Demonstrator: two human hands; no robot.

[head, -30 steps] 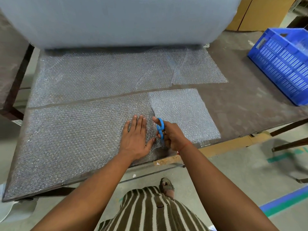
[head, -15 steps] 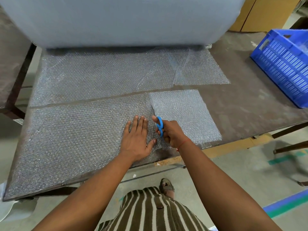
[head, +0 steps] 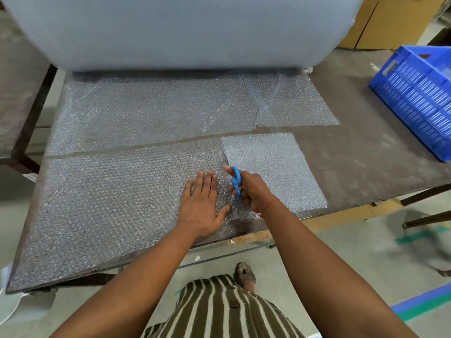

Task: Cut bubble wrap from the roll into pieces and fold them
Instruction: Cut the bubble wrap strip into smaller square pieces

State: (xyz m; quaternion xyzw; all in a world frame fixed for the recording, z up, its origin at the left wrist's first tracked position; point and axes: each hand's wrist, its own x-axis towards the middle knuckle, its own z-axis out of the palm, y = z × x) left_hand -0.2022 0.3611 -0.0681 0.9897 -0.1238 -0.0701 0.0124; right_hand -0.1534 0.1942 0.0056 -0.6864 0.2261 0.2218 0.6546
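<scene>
A: Item one, the roll?

B: Bubble wrap roll (head: 185, 30), large, pale blue-grey, lying across the far edge of the table (head: 361, 152). A sheet runs out from under it toward the near edge.

A: Item two, the sheet being cut?

B: Bubble wrap sheet (head: 117, 201), flat on the tabletop, near strip, reaching the left and near edges. A second strip lies beyond it, parted from it by a narrow bare line of table.

A: Left hand?

B: Left hand (head: 202, 203), palm down, fingers straight and together, thumb out to the right, pressing the sheet flat just left of the cut line.

A: Right hand?

B: Right hand (head: 251, 191), just beside the left, fingers curled through the handles of the blue scissors (head: 236, 181). Blades point away toward the roll, along the seam between the sheet and the cut piece. Whether the blades are parted, I cannot tell.

A: Cut pieces?

B: One square piece (head: 273, 172), whiter, lying directly right of the scissors, partly under the right wrist, its near edge at the table's edge.

A: Other stock?

B: Blue plastic crate (head: 415, 98), far right of the table. Cardboard box (head: 390, 20) behind it.
</scene>
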